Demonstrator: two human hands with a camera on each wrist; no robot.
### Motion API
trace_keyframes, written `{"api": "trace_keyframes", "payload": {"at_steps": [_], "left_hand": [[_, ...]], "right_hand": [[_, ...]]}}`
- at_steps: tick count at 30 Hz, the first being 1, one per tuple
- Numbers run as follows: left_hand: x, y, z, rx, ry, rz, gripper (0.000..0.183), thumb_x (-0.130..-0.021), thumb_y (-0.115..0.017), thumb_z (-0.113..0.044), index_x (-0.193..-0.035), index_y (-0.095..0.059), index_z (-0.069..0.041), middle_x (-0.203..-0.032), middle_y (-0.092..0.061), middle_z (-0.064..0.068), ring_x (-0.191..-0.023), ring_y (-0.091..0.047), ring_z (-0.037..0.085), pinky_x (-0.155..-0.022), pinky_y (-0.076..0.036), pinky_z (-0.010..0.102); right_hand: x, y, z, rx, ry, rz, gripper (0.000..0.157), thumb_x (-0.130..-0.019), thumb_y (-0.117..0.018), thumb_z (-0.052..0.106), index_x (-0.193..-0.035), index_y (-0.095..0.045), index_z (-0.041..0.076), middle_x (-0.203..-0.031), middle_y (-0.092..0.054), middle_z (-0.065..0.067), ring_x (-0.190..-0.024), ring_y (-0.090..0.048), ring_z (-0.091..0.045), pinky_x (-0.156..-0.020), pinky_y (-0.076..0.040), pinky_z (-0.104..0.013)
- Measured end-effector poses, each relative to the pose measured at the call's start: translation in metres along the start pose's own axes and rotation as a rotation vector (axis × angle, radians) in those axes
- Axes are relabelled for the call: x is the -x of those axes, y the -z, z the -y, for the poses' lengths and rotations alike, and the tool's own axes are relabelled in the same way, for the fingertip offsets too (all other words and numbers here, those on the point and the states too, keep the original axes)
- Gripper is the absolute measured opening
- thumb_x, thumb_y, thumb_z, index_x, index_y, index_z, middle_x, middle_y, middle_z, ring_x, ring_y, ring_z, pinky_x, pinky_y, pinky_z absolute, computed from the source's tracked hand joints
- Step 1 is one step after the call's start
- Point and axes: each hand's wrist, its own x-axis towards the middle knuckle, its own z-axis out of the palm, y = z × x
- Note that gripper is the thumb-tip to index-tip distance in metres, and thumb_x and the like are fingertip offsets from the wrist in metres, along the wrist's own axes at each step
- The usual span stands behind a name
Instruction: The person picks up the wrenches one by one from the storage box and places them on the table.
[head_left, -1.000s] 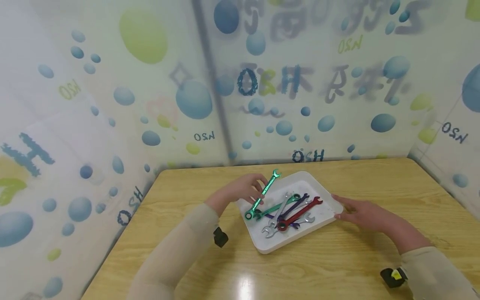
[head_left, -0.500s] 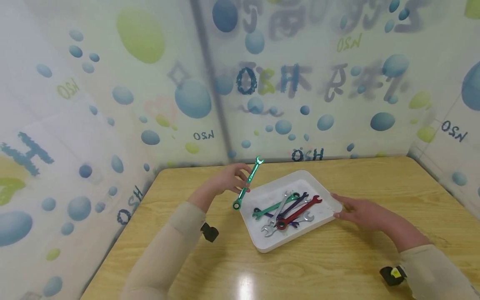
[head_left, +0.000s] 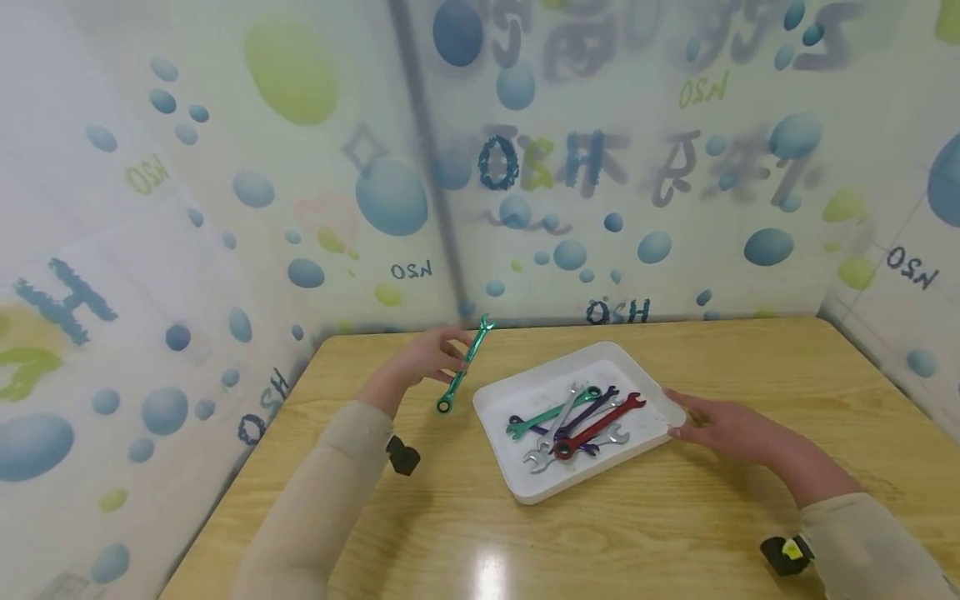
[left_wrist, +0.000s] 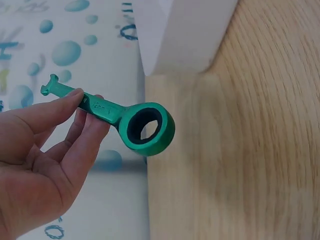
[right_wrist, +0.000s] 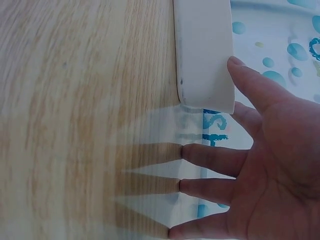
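Note:
A green ratcheting combination wrench [head_left: 465, 363] hangs above the table, left of the white tray [head_left: 504, 467]. My left hand [head_left: 424, 358] pinches its shaft between thumb and fingers; the ring end [left_wrist: 147, 130] points toward me, low. Against the tray's right end rests my right hand [head_left: 723, 429]. Its thumb touches the rim, the index finger is partly hidden behind the tray wall [right_wrist: 205, 55], and the other fingers lie straight and spread. Inside the tray several wrenches overlap: a red wrench [head_left: 600, 427], another green wrench [head_left: 551, 413], purple ones and silver ones.
The wooden table [head_left: 600, 542] runs back to a wall [head_left: 525, 250] printed with blue and green bubbles. Another wall [head_left: 112, 350] stands close along the table's left side.
My left hand has carried the green wrench out from over the tray, leftward past its left edge. My right hand and the tray have stayed in place.

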Motion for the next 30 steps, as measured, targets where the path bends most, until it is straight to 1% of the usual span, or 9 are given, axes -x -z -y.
{"api": "trace_keyframes", "payload": {"at_steps": [2,4,8,11,18,21,25,30], "left_hand": [[-0.003,0.001,0.004,0.002,0.021,0.01,0.035,-0.093,-0.061,0.002,-0.128,-0.055,-0.005,-0.116,-0.061,0.026,-0.093,-0.065,0.027,-0.079,-0.055,0.042],[-0.007,0.001,0.009,0.004,0.034,0.025,0.035,-0.094,-0.06,0.002,-0.127,-0.055,-0.005,-0.116,-0.061,0.024,-0.093,-0.065,0.026,-0.08,-0.055,0.041],[-0.017,0.002,0.02,-0.003,0.052,0.043,0.033,-0.094,-0.057,0.004,-0.126,-0.055,-0.003,-0.11,-0.061,0.018,-0.093,-0.064,0.027,-0.078,-0.056,0.04],[-0.023,0.003,0.025,-0.024,0.071,0.053,0.033,-0.094,-0.056,0.005,-0.127,-0.055,-0.002,-0.109,-0.061,0.017,-0.094,-0.063,0.027,-0.077,-0.056,0.04],[-0.031,0.004,0.029,-0.096,0.129,0.041,0.036,-0.093,-0.058,0.007,-0.128,-0.055,0.001,-0.116,-0.058,0.019,-0.096,-0.063,0.027,-0.077,-0.056,0.038],[-0.034,0.005,0.031,-0.128,0.163,0.048,0.037,-0.091,-0.06,0.007,-0.127,-0.057,0.0,-0.113,-0.059,0.018,-0.092,-0.064,0.025,-0.075,-0.056,0.037],[-0.037,0.005,0.034,-0.148,0.21,0.041,0.036,-0.09,-0.062,0.007,-0.125,-0.06,-0.001,-0.107,-0.062,0.015,-0.086,-0.066,0.023,-0.073,-0.057,0.035],[-0.04,0.007,0.039,-0.154,0.225,0.015,0.035,-0.088,-0.064,0.007,-0.123,-0.062,0.002,-0.104,-0.064,0.014,-0.082,-0.066,0.021,-0.072,-0.057,0.032]], "right_hand": [[0.0,0.001,0.0,0.0,-0.004,0.002,0.082,-0.091,-0.056,0.059,-0.152,-0.031,0.009,-0.139,-0.04,-0.038,-0.124,-0.039,-0.057,-0.096,-0.034,-0.068],[0.001,0.001,0.001,0.002,-0.009,0.005,0.083,-0.091,-0.056,0.06,-0.152,-0.031,0.009,-0.138,-0.041,-0.038,-0.123,-0.041,-0.056,-0.096,-0.034,-0.068],[0.0,0.002,0.001,0.003,-0.004,0.007,0.083,-0.091,-0.056,0.059,-0.152,-0.031,0.009,-0.138,-0.041,-0.038,-0.122,-0.042,-0.055,-0.096,-0.034,-0.068],[0.001,0.001,0.0,0.004,0.005,0.001,0.083,-0.091,-0.056,0.059,-0.152,-0.031,0.009,-0.137,-0.042,-0.038,-0.122,-0.041,-0.056,-0.095,-0.034,-0.067],[0.001,-0.001,-0.001,0.004,0.013,-0.006,0.081,-0.092,-0.056,0.057,-0.152,-0.032,0.009,-0.138,-0.042,-0.037,-0.123,-0.042,-0.055,-0.095,-0.035,-0.067],[0.001,-0.001,-0.001,0.0,0.018,-0.006,0.08,-0.093,-0.055,0.056,-0.152,-0.031,0.008,-0.137,-0.042,-0.037,-0.121,-0.045,-0.053,-0.095,-0.035,-0.067],[0.0,-0.001,-0.001,-0.01,0.019,-0.002,0.081,-0.092,-0.055,0.058,-0.152,-0.031,0.008,-0.139,-0.041,-0.037,-0.122,-0.043,-0.053,-0.096,-0.034,-0.067],[0.0,-0.002,-0.001,-0.016,0.015,-0.004,0.08,-0.093,-0.056,0.056,-0.152,-0.031,0.008,-0.139,-0.04,-0.037,-0.123,-0.041,-0.055,-0.096,-0.034,-0.068]]}}
